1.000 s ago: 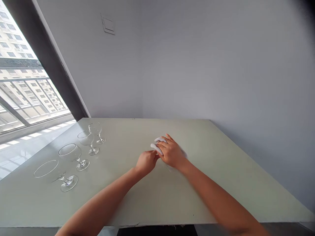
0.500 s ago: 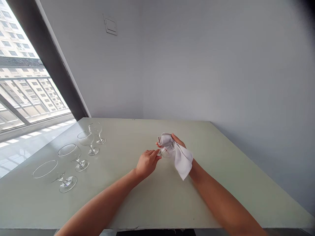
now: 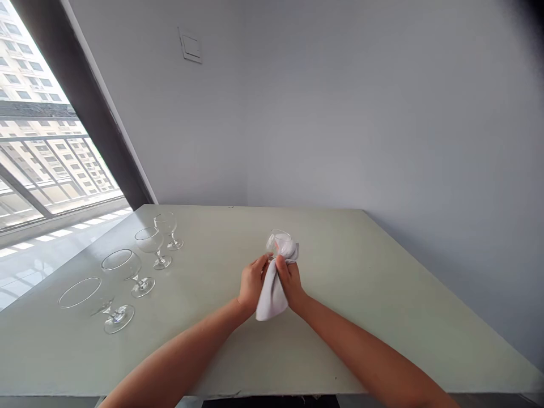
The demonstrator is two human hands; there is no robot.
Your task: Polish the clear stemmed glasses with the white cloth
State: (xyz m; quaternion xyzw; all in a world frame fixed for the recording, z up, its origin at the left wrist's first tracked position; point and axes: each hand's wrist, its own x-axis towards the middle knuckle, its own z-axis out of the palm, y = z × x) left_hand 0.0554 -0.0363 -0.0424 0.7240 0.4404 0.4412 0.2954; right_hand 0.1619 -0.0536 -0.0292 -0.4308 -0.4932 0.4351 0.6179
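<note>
Near the middle of the table, a clear stemmed glass (image 3: 272, 241) is held with its bowl upward, its lower part hidden by fingers and cloth. My left hand (image 3: 252, 282) is closed round the low part of the glass. My right hand (image 3: 291, 282) grips a white cloth (image 3: 272, 297) against the right side of the bowl. Part of the cloth is bunched at the bowl, and its loose end hangs down between my two hands.
Several stemmed glasses stand upright in a row on the left of the pale table (image 3: 340, 340): the nearest (image 3: 119, 318), others (image 3: 143, 286) (image 3: 162, 262), and the farthest (image 3: 174, 245). Walls rise behind and at the right. A window (image 3: 51, 141) is at far left.
The glass has turned from lying sideways to bowl up. My right hand and the cloth have moved left and closer to my left hand, and the cloth's loose end now hangs between them.
</note>
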